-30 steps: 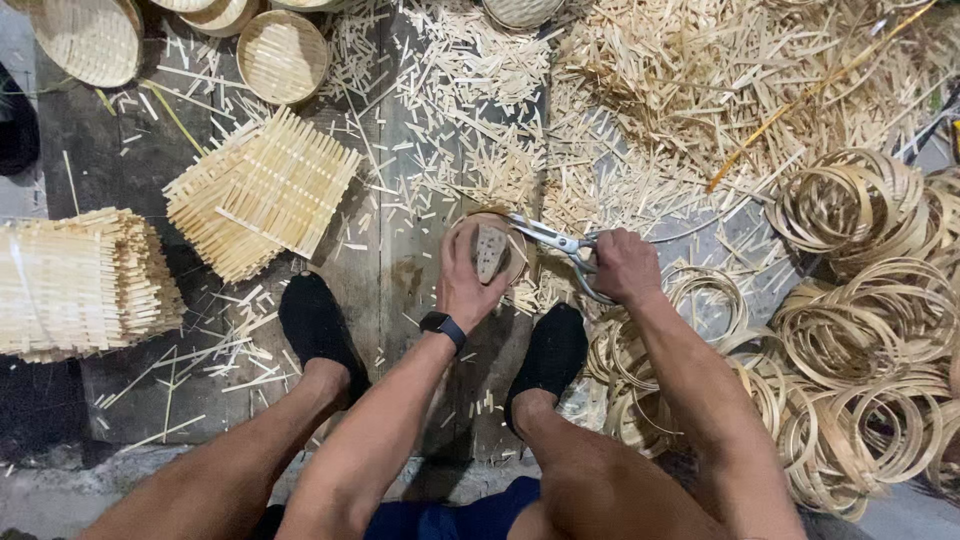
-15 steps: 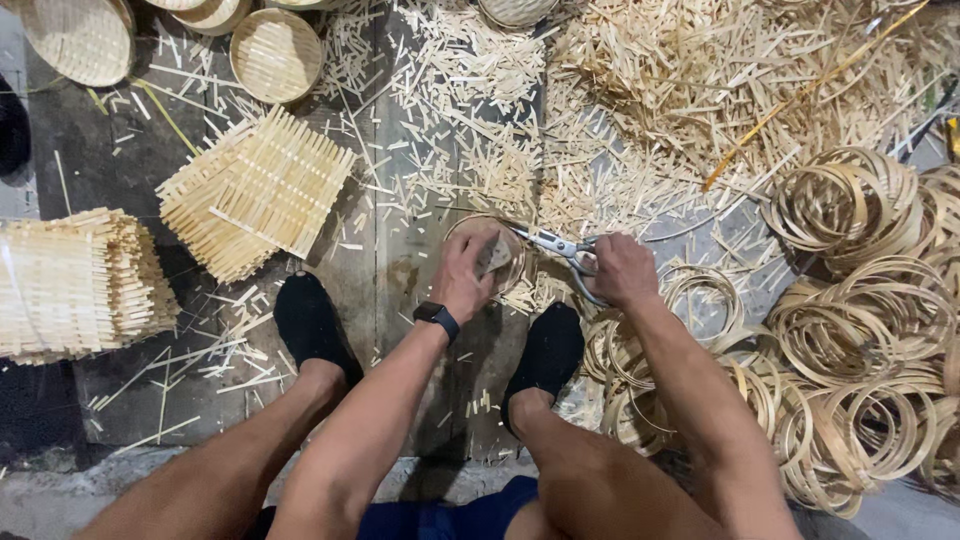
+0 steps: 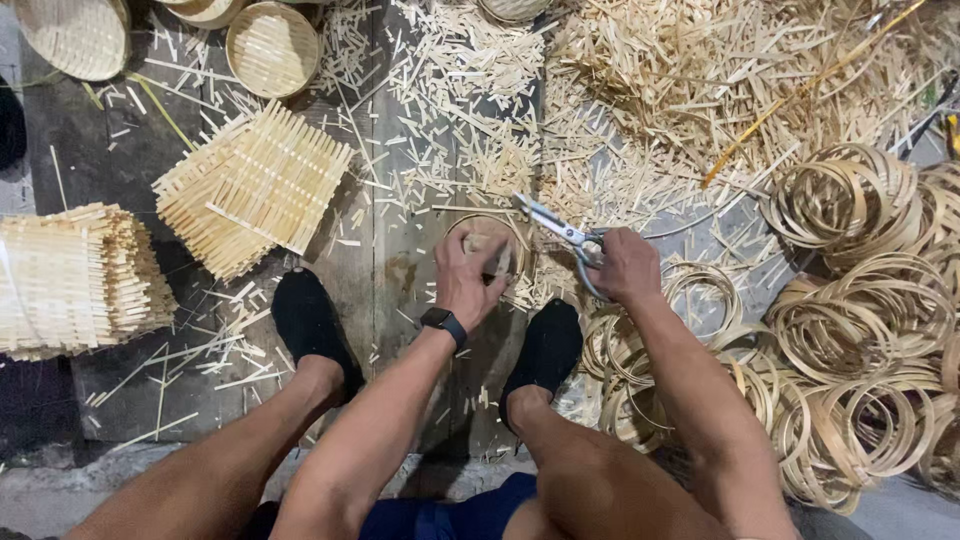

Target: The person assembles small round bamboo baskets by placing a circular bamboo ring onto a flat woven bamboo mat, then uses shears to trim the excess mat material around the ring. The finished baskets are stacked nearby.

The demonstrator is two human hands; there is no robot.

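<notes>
Basket (image 3: 492, 240) sits gripped under the left hand (image 3: 468, 280)'s curled fingers; right hand (image 3: 625, 268) grips shears (image 3: 556, 228) (blades slightly parted) just beyond them. Trim flush, turning steadily.

No packages, labels or signs; small dark smartwatch (image 3: 443, 322) screen on left wrist.

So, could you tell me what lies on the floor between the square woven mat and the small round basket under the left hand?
In the head view, loose cut bamboo slivers are scattered over dark floor between the square woven mat and the round basket under the left hand.
</notes>
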